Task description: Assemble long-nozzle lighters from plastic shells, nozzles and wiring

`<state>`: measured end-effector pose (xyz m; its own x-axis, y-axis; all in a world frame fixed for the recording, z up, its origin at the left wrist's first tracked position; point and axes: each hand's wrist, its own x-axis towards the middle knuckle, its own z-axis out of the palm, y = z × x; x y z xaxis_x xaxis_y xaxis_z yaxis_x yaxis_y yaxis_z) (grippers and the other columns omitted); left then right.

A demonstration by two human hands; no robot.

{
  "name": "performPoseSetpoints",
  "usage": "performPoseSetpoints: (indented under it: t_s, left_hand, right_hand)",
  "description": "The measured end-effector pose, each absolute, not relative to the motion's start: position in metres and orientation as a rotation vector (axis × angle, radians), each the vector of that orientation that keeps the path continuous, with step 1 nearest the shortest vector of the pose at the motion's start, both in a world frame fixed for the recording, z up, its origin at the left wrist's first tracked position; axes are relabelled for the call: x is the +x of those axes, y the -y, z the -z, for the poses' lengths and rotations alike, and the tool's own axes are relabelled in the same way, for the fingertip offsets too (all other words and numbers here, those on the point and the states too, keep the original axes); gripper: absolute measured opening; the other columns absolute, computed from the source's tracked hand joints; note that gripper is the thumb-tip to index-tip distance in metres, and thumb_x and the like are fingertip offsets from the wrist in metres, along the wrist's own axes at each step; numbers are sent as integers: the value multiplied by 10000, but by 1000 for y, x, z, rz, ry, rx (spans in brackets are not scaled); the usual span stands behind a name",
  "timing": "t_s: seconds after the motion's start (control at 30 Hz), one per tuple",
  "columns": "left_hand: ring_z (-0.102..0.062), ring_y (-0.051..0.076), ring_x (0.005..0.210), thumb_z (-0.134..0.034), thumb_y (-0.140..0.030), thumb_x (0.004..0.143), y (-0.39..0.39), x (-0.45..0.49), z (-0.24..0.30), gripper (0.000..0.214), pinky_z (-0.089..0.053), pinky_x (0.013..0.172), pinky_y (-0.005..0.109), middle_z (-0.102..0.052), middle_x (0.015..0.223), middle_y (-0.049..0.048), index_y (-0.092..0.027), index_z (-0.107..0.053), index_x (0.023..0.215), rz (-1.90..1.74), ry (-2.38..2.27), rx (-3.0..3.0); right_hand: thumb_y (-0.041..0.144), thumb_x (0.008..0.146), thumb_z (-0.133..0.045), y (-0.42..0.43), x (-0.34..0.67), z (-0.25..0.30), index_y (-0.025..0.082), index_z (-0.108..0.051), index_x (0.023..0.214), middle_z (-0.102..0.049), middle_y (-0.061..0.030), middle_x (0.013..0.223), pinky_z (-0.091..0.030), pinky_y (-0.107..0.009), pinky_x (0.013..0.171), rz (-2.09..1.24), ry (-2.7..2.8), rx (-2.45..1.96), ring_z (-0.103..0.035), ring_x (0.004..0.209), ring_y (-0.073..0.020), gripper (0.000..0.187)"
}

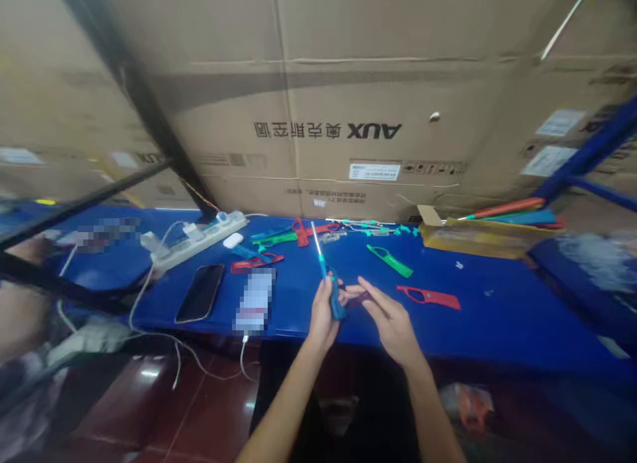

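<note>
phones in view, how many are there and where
2: one dark-screened phone and, right of it, one lit-screened phone, both on the blue table left of the left hand. The pixelated patch at far left might hide another.

A dark-screened black smartphone lies beside a pale-screened phone plugged into a white cable on a blue worktop, near a long white plastic power strip and a small white rounded object, before a large brown cardboard carton marked AUX.
</note>
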<state>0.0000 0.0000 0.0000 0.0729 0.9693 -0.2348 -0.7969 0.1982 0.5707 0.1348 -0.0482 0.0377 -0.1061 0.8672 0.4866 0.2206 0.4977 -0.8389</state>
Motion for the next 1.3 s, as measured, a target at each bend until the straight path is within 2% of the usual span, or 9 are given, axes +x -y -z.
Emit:
performPoseSetpoints:
  t_s: [0.17,0.33,0.4,0.57,0.63,0.77,0.97,1.17,1.3]
  left_hand:
    - [-478,49,587,-840,-434,777,2,-1,4,442,-411,526,174,-608,912,8,-167,-639,1066,-1361,-614,392]
    - [-478,54,580,-829,-412,795,0,-2,5,409,-420,532,183,-607,882,7,-175,-640,1070,-1365,-589,360]
    - [-485,56,579,-837,-416,785,-1,-2,5,425,-422,533,183,-611,876,8,-172,-637,1069,-1365,-592,356]
    - [-483,53,563,-842,-428,773,-1,1,5,434,-404,509,180,-617,880,6,-172,-630,1053,-1376,-600,386]
    - [-480,53,562,-843,-428,771,-1,2,5,427,-400,505,180,-613,873,4,-174,-628,1039,-1378,-591,396]
    - [-469,50,568,-826,-425,794,0,1,4,403,-400,513,175,-606,875,5,-178,-630,1045,-1381,-584,387]
    - [-464,54,578,-819,-419,805,1,0,2,405,-401,516,178,-600,888,13,-172,-630,1064,-1373,-619,400]
    - [-462,51,585,-778,-415,849,0,0,4,365,-403,524,176,-597,916,16,-179,-636,1088,-1374,-615,381]
    - [-462,51,582,-784,-414,841,0,-1,5,363,-420,534,179,-606,919,18,-179,-642,1079,-1372,-619,372]
  right_hand:
    - [206,907,-713,40,117,-24,308,-759,1158,-707,-14,892,-588,-290,766,-437,1417,-990,-685,828,-165,275]
    - [235,1038,-477,48,122,-23,321,-597,1410,-719,-58,1214,-573,-371,951,-596,1471,-1009,-695,1086,-203,400]
    - [248,1044,-464,50,124,-21,317,-539,1465,-730,-56,1203,-570,-397,970,-653,1473,-1002,-706,1073,-207,433]
    - [272,947,-658,45,118,-19,283,-725,1234,-705,-32,909,-595,-338,795,-394,1410,-1038,-693,852,-188,295]
    - [285,974,-614,44,118,-22,282,-731,1217,-702,-49,971,-589,-333,805,-343,1438,-1065,-690,874,-186,270]
    - [264,1064,-398,50,130,-30,295,-519,1479,-683,-76,1271,-555,-374,976,-524,1561,-1065,-681,1106,-195,434]
    - [215,955,-646,48,137,-25,295,-746,1187,-723,-24,922,-585,-288,777,-428,1468,-1029,-698,845,-168,265]
    - [190,1028,-488,48,131,-28,335,-593,1409,-690,-57,1253,-566,-332,942,-622,1582,-1003,-661,1143,-193,422]
    - [177,984,-582,47,128,-27,336,-709,1259,-720,-32,1041,-574,-320,903,-604,1502,-1002,-694,1006,-182,342]
